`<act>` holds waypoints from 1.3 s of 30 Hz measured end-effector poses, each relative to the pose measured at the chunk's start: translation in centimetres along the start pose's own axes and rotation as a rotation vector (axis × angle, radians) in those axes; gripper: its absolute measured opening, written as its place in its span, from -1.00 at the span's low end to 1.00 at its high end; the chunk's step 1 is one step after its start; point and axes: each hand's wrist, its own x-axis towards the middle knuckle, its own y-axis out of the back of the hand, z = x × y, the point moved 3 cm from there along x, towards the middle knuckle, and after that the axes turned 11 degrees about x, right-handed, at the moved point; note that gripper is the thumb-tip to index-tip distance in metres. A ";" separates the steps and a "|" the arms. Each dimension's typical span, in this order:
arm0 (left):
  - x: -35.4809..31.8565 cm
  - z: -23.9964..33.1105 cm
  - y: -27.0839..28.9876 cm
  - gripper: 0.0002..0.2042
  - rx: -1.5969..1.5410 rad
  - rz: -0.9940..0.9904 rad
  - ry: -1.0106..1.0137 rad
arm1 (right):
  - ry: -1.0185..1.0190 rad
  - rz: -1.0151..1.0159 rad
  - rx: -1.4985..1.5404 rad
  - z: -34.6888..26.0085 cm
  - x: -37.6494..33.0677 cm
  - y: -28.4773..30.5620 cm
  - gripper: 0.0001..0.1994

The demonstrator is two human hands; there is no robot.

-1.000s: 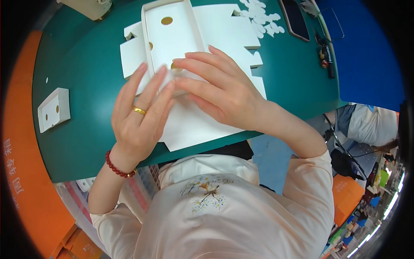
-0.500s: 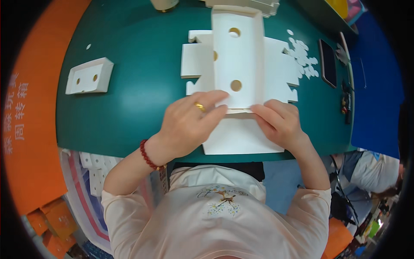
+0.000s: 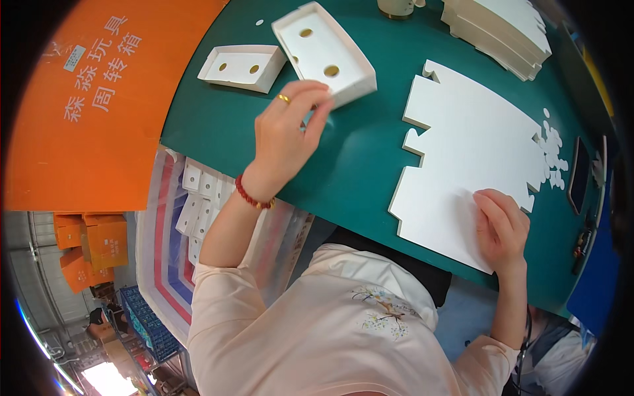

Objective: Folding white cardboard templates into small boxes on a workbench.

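Person bent over a green surface [image 3: 370, 152], both hands well apart. Left hand [image 3: 287, 132] reaches forward, fingertips pinching the near edge of a folded white cardboard tray [image 3: 323, 49] with two round holes in its floor; the tray lies flat, tilted diagonally across the surface. Gold ring on one finger, red bead bracelet [image 3: 254, 197] at the wrist.

Just to the left of that tray sits a second folded white tray [image 3: 241, 66], also with two holes, not touched by either hand.

Right hand [image 3: 502, 228] lies palm down, fingers spread, pressing the near right corner of a flat die-cut white cardboard sheet [image 3: 469, 158] that reaches to the surface's near edge. Not gripping, only resting on it.

Small white punched-out scraps [image 3: 553, 153] cluster at the sheet's right edge. A stack of flat white blanks [image 3: 498, 30] sits at the far right. A dark phone [image 3: 580, 175] lies beyond the scraps. Orange panel [image 3: 99, 99] to the left.
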 end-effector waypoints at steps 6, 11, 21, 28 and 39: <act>5.5 -3.5 -0.7 -0.92 0.249 0.261 -0.025 | -0.042 0.012 -0.048 -0.3 0.0 -0.4 -0.77; 6.8 -8.8 -0.8 -0.75 0.429 -0.010 0.211 | -0.057 -0.002 -0.068 -0.5 0.1 -0.3 -0.80; 9.0 -8.8 -0.2 -0.62 -0.018 -0.206 0.474 | -0.135 0.002 -0.048 -0.2 0.3 -0.3 -0.82; 10.5 -11.5 -0.8 -0.60 0.097 -0.270 0.408 | -0.147 0.024 -0.058 -0.8 0.4 0.4 -0.82; 9.9 -13.4 -1.1 -0.61 0.098 -0.457 0.567 | -0.146 0.018 -0.021 -0.7 -0.1 0.0 -0.84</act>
